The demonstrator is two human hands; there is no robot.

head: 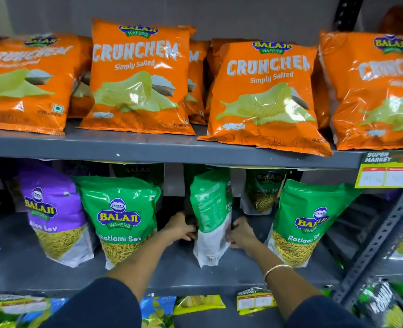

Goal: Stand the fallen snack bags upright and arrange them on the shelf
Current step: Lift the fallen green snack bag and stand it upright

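Observation:
A green Ratlami Sev bag [210, 216] stands upright in the middle of the grey middle shelf [172, 273], turned edge-on with its back print showing. My left hand [181, 227] grips its left side and my right hand [241, 232] grips its right side, both low on the bag. Another green Ratlami Sev bag [121, 216] stands upright to the left, and one more [307, 221] leans to the right. A purple Aloo Sev bag [51, 214] stands at the far left. A further green bag [264, 192] sits behind, near the back.
Orange Crunchem bags [139, 76] line the upper shelf, leaning back. A price tag [385, 171] hangs from the upper shelf's edge at right. A perforated metal upright [380, 235] slants down the right side. More bags lie on the lowest shelf [195, 304].

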